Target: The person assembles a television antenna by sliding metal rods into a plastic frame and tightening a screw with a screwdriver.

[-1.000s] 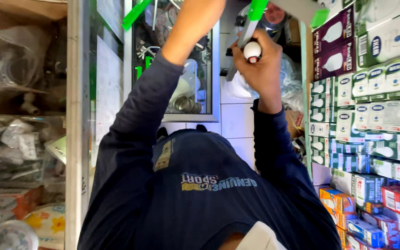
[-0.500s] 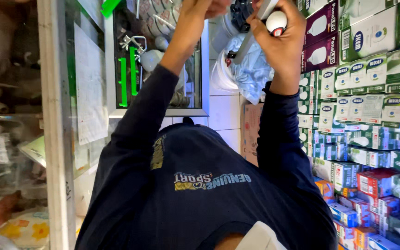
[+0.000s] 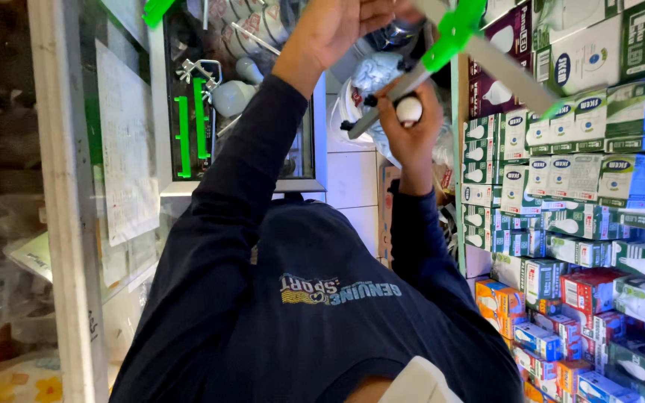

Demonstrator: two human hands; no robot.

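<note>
Right hand (image 3: pixel 410 130) grips a white bulb (image 3: pixel 409 110); left hand (image 3: pixel 341 26) seemingly touches the grey bar (image 3: pixel 487 56).

sleeves (image 3: pixel 218 224): long, dark navy | chest: small printed logo | collar: white edge

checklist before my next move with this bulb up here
1. Right hand grips the white bulb: ok, fingers wrap around it.
2. Left hand has a firm hold: cannot tell, the frame's top edge cuts it off.
3. Bulb meets the grey bar: cannot tell, it sits just under the bar.
4. Green clip seated on the bar: ok.
5. Room beside the right arm: not ok, the stacked bulb boxes are close.
</note>
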